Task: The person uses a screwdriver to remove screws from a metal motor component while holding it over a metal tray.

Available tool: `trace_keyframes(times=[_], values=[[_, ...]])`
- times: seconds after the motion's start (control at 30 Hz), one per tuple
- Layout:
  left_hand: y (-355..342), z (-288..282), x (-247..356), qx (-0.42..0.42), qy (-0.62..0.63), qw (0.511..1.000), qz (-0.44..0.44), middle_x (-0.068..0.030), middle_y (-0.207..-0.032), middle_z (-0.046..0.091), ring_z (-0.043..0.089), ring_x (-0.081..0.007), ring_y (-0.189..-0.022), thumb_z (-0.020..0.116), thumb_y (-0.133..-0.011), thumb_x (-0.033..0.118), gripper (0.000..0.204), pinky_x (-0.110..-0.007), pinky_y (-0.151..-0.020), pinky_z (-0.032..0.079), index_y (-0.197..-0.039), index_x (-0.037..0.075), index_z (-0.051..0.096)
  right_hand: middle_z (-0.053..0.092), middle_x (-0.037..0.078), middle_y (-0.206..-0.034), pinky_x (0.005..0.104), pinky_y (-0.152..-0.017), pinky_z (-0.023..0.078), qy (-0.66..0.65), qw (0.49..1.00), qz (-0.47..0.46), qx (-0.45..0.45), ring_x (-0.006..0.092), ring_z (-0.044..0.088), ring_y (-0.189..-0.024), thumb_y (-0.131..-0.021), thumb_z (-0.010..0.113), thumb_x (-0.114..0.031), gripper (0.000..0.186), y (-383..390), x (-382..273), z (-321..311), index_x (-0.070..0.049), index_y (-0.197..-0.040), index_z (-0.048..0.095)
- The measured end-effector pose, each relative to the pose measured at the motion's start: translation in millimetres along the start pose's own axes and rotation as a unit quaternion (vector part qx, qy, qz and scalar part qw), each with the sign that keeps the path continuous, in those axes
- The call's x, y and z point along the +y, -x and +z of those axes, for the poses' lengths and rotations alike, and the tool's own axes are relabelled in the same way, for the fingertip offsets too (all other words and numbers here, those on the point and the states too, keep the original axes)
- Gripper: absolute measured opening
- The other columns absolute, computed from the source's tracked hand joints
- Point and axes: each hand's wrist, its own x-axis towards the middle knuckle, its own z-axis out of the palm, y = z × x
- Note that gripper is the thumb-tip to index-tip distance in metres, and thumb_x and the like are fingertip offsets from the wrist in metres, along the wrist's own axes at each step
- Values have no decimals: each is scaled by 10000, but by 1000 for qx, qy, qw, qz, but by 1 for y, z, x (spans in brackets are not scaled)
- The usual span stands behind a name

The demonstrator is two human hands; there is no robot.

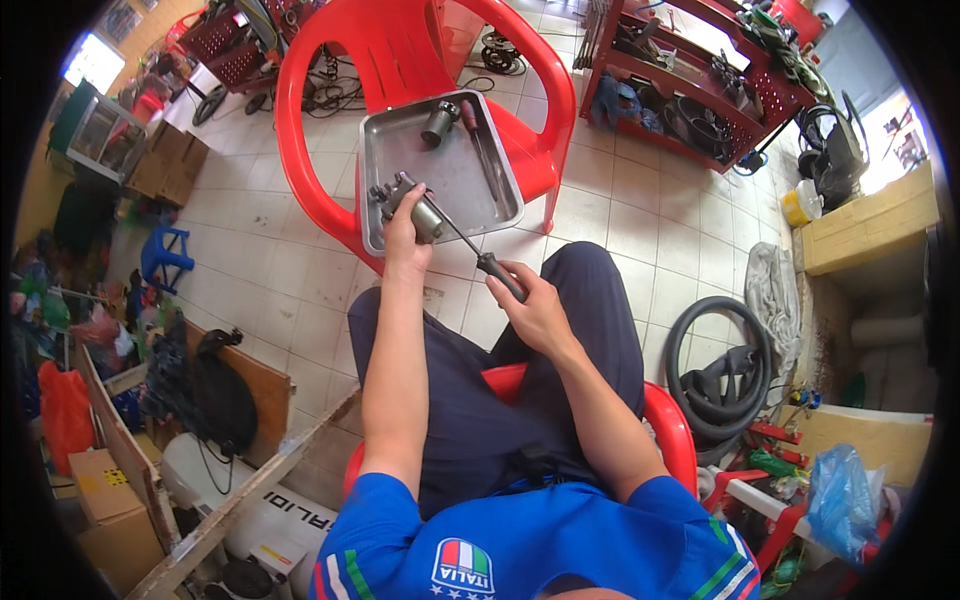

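My left hand [405, 235] is closed around a grey metal cylindrical part [428, 218], which looks like a small motor with a knobbly fitting at its far end. It is held over the near left side of a shallow metal tray [380, 135]. My right hand [530, 305] grips the dark handle of a screwdriver [495, 272]. Its thin shaft slants up and left to the part; whether the tip touches is hard to tell. Inside the tray lie a dark cylindrical piece [440, 124] and a red-handled tool [469, 114] with a long shaft.
The tray rests on a red plastic chair [548, 100] in front of my knees. A red tool cart [690, 80] stands at the far right. Coiled black hose [690, 400] lies on the right floor, and a blue stool [166, 258] stands left. Wooden boards [250, 490] lean at lower left.
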Motion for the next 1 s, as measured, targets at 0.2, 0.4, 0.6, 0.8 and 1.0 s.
trace_keyframes(times=[0.2,0.4,0.6,0.8,1.0], values=[[13,16,13,6,19,999,42,-60,-883,662,662,-173,-797,764,-836,61,212,-307,-703,579,-1013,69,648,686,101,-836,292,-710,492,-28,999,-30,22,139,613,-736,-956,675,-339,423,-6,5,1,-6,-1216,661],[9,8,30,-13,39,997,59,-60,-863,671,668,-159,-759,776,-833,71,209,-308,-687,585,-1000,55,651,660,66,-781,290,-695,486,-27,997,20,63,134,620,-731,-975,630,-336,429,-34,-6,-1,21,-1211,654],[15,14,28,8,12,1000,1,-77,-840,677,667,-170,-723,801,-801,70,271,-306,-646,574,-1015,65,636,654,246,-1015,480,-879,484,198,976,-30,86,415,633,-973,-949,579,-357,431,-130,13,29,30,-1117,670],[20,14,22,-8,-43,999,-28,-65,-866,684,674,-172,-754,815,-797,115,266,-309,-658,582,-1000,74,648,609,269,-1111,511,-926,466,258,960,-25,106,438,603,-1047,-941,565,-345,408,-164,25,49,18,-1090,676],[16,19,13,-21,-64,997,-44,-76,-872,685,674,-190,-725,807,-807,128,269,-314,-648,578,-1020,66,655,652,248,-1109,494,-895,493,246,966,-15,76,420,634,-1036,-912,611,-356,428,-183,28,56,-3,-1153,649]])
